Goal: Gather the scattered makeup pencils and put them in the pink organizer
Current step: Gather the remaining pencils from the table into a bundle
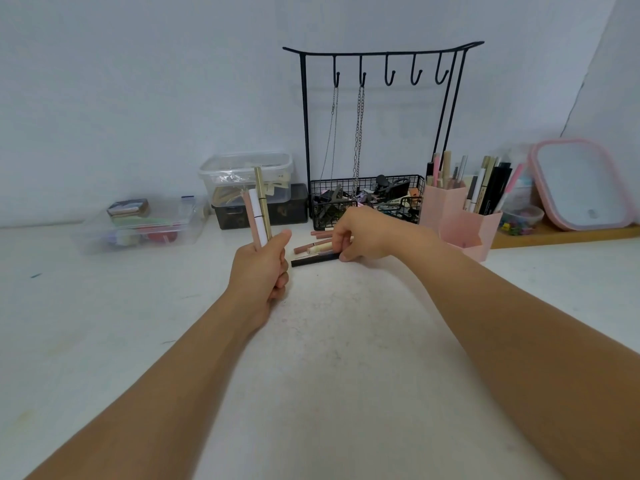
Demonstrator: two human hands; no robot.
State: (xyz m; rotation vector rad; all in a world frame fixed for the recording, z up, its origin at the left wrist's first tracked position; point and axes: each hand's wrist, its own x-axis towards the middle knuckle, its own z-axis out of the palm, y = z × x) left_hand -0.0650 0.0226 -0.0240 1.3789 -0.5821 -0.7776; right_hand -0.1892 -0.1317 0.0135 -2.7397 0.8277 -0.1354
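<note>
Left hand (260, 271) grips three upright pencils (258, 209); right hand (360, 235) pinches into the scattered pencils (313, 249) lying on the bench (329, 341), hands apart. Pink organizer (460, 216) stands just right, already holding several.

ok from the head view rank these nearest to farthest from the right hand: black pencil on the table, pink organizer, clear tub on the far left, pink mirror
1. black pencil: on the table, right hand's fingers on it.
2. pink organizer: just to its right.
3. and 4. clear tub at far left and pink mirror at far right: both much farther off, too close to call.
</note>
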